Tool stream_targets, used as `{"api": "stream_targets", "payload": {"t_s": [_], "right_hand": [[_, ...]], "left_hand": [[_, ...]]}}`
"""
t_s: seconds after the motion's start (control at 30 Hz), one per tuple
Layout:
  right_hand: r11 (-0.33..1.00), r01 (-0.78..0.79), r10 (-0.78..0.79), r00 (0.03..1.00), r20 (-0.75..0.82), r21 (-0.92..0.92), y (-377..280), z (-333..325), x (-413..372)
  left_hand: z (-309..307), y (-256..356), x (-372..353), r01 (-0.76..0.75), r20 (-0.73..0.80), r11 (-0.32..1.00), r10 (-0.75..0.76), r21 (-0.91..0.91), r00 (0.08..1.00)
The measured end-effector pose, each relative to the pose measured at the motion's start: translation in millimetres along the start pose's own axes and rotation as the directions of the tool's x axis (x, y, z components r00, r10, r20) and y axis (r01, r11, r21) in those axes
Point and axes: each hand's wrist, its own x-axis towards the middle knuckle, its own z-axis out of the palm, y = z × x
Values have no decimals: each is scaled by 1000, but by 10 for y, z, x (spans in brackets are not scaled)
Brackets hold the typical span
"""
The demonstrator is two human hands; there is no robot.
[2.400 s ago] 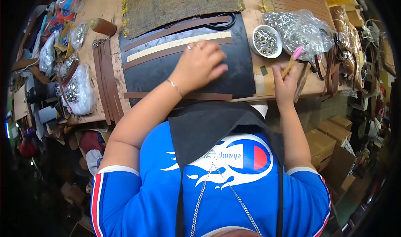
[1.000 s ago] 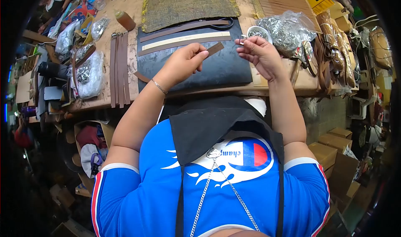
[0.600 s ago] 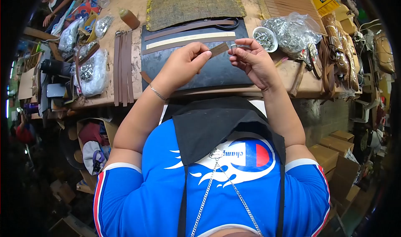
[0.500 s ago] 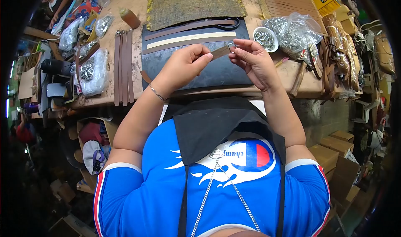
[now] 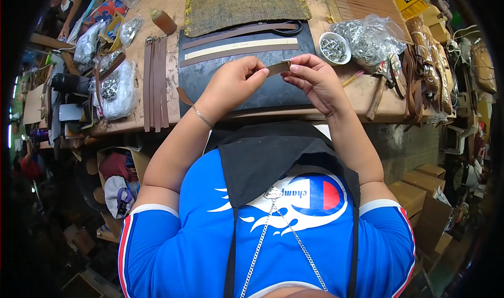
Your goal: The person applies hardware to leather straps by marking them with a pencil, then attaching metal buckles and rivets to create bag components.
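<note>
Left hand (image 5: pixel 231 85): closed, thumb and forefinger pinching a brown leather strap (image 5: pixel 277 67) a short way back from its end. A bracelet sits on the wrist.

Right hand (image 5: pixel 313 80): closed, fingertips (image 5: pixel 292 68) pinched on the end of the same strap. The two hands are nearly touching. Whether the right hand also holds a small metal piece cannot be told.

Strap position: raised above the black mat (image 5: pixel 273 92), at its middle. The loose tail runs left under the left hand and shows again near the mat's left edge.

On the mat, far side: three long strips (image 5: pixel 239 48) lying side by side, brown, cream, brown. Black scissor handles (image 5: pixel 292 28) lie at the far right corner.

Surface (image 5: pixel 362 101), other items:
- Woven mat (image 5: pixel 236 4), far of the black mat.
- Bundle of brown straps (image 5: pixel 155 82), just left of the black mat, running near to far.
- Brown bottle (image 5: pixel 163 21), far left.
- White bowl (image 5: pixel 333 49) filled with metal fittings, just right of the mat.
- Clear bag of metal fittings (image 5: pixel 370 33), beside the bowl, further right.
- Wooden-handled tool (image 5: pixel 376 97), near right.
</note>
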Motion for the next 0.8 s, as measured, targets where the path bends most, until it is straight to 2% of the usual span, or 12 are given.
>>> {"api": "stream_targets", "payload": {"t_s": [0.1,0.23,0.33,0.4,0.8], "right_hand": [[996,75,-75,997,10,39,47,10,-1],[997,69,-70,997,35,43,47,-19,24],[998,58,-56,998,42,-35,54,-11,27],[991,109,-110,994,-7,-83,63,19,38],[985,57,-42,995,95,-161,138,117,50]], "left_hand": [[11,0,-11,14,-5,999,-13,32,1000],[7,8,-10,5,-42,998,-2,55,999],[8,29,-7,5,-12,998,-5,65,1000],[15,23,-14,-12,-18,999,12,45,1000],[49,-17,30,-27,36,1000,26,11,999]]}}
